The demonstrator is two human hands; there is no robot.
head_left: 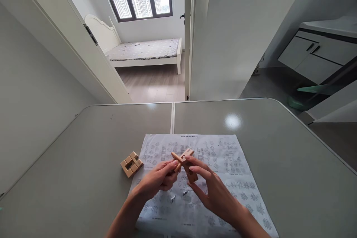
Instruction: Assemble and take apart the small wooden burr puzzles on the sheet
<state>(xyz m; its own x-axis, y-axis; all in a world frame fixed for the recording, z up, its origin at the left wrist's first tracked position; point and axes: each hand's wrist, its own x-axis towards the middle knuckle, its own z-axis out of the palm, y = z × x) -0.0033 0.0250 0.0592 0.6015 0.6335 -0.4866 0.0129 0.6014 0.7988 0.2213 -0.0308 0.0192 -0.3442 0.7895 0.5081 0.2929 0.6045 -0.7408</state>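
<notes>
both hands hold crossed wooden pieces [184,163] above the printed sheet [237,171]: left hand [158,180] pinches one end, right hand [212,189] fingers close on the other. wooden block cluster [131,164] lies on the table [83,163], left of sheet.

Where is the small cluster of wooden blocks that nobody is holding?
In the head view, the wooden blocks lie on the grey table at the left edge of the printed sheet, just left of the left hand.
</notes>
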